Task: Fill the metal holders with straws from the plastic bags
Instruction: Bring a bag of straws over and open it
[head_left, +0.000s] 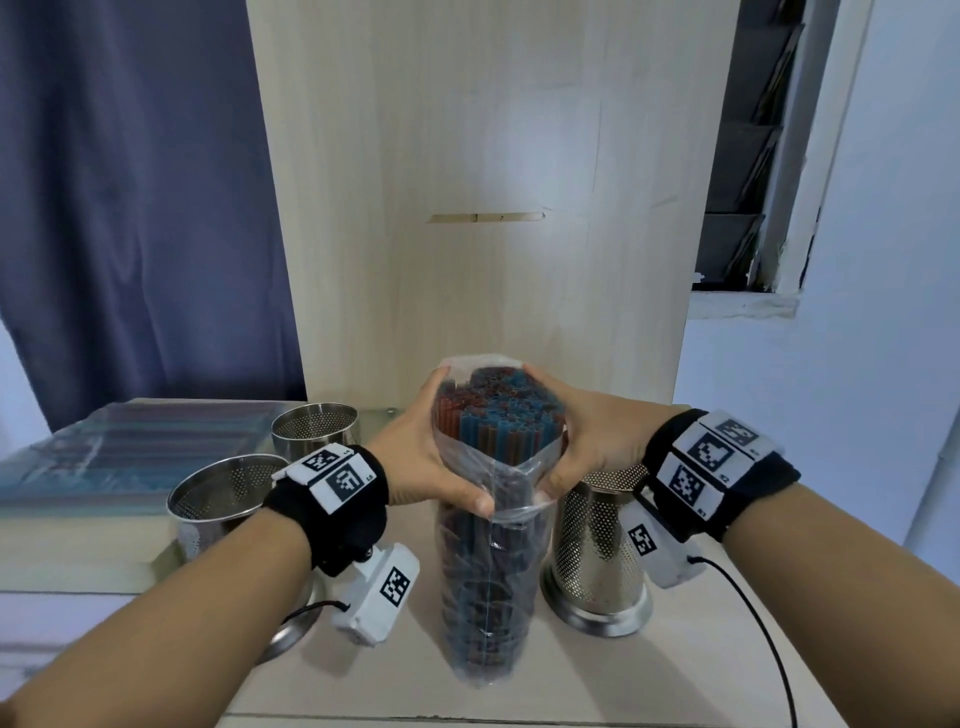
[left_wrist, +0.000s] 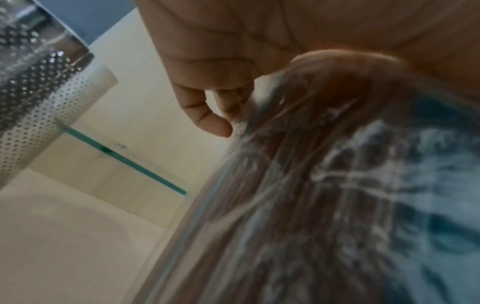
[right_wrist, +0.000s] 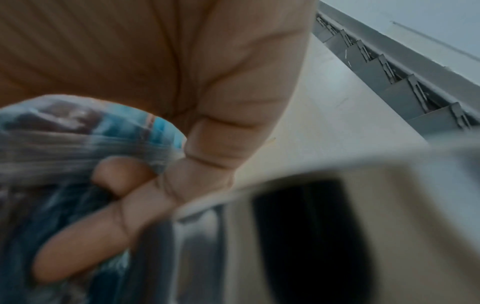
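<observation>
A clear plastic bag (head_left: 485, 597) full of blue and red straws (head_left: 498, 413) stands upright at the table's middle, its mouth open at the top. My left hand (head_left: 431, 457) grips the bag's upper left side, and my right hand (head_left: 571, 441) grips its upper right side, thumbs meeting at the front. In the left wrist view my fingers (left_wrist: 213, 115) curl against the bag (left_wrist: 324, 205). The right wrist view shows blurred fingers (right_wrist: 109, 232) wrapped on the bag (right_wrist: 64, 139). Three perforated metal holders stand around: one near left (head_left: 218, 504), one behind (head_left: 317, 431), one right (head_left: 597, 551).
A flat stack of packaged straws (head_left: 119, 452) lies at the far left of the table. A tall wooden panel (head_left: 488, 182) rises right behind. A black cable (head_left: 763, 629) trails from my right wrist across the table's right side. The table's front edge (head_left: 519, 719) is close.
</observation>
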